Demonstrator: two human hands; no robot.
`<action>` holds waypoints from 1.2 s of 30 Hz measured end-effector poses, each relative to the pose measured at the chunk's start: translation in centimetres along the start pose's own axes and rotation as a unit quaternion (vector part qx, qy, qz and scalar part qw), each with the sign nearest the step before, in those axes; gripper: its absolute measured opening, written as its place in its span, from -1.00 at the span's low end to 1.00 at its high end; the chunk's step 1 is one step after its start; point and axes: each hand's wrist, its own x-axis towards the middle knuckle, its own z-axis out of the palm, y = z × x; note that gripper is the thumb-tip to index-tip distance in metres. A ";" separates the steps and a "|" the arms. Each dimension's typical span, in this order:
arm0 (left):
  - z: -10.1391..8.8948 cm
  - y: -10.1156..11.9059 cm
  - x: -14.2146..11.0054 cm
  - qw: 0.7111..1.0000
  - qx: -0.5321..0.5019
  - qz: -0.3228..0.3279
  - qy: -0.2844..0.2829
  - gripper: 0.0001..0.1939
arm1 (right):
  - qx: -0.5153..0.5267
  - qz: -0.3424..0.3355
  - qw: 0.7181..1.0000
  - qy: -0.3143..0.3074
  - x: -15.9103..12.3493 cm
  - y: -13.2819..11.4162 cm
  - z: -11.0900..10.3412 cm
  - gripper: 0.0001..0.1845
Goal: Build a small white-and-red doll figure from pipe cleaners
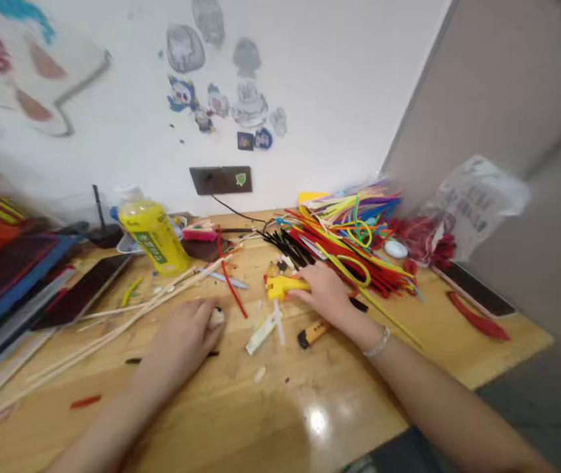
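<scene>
My right hand [324, 292] is closed around a yellow glue gun [284, 286] in the middle of the table. A clear strip [279, 320] lies just below the glue gun, beside a pale tube [261, 335]. Near my right wrist rests an orange and black utility knife [313, 335]. To the left, my left hand [184, 338] lies low over the tabletop, its fingers curled round a small cream-coloured ball [216, 318] with a dark spot. A red pipe cleaner [232, 286] lies between the two hands.
Many coloured pipe cleaners [359, 230] are heaped at the back right. A yellow bottle [155, 236] stands back left, near long pale sticks [137, 312]. Phones lie at both sides, including a dark one [475, 288] on the right. A cord runs from the wall socket [221, 180].
</scene>
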 end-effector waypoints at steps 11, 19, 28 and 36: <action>-0.2 0.2 0.2 1.000 0.000 -0.012 0.024 -0.64 | 0.049 0.021 0.998 -0.013 -0.2 0.2 0.0 -0.72; -0.3 0.3 0.3 1.000 -0.011 -0.017 0.018 -0.62 | 0.077 0.038 0.996 -0.027 -0.2 0.3 0.2 -0.74; 0.4 -0.5 0.2 0.999 -0.019 -0.020 0.020 -0.58 | 0.068 0.004 0.998 -0.007 -0.1 -1.2 -0.3 -0.75; 0.9 -1.2 0.4 0.998 -0.049 -0.034 0.018 -0.57 | 0.110 -0.047 0.992 -0.038 -0.6 -3.6 0.4 -0.78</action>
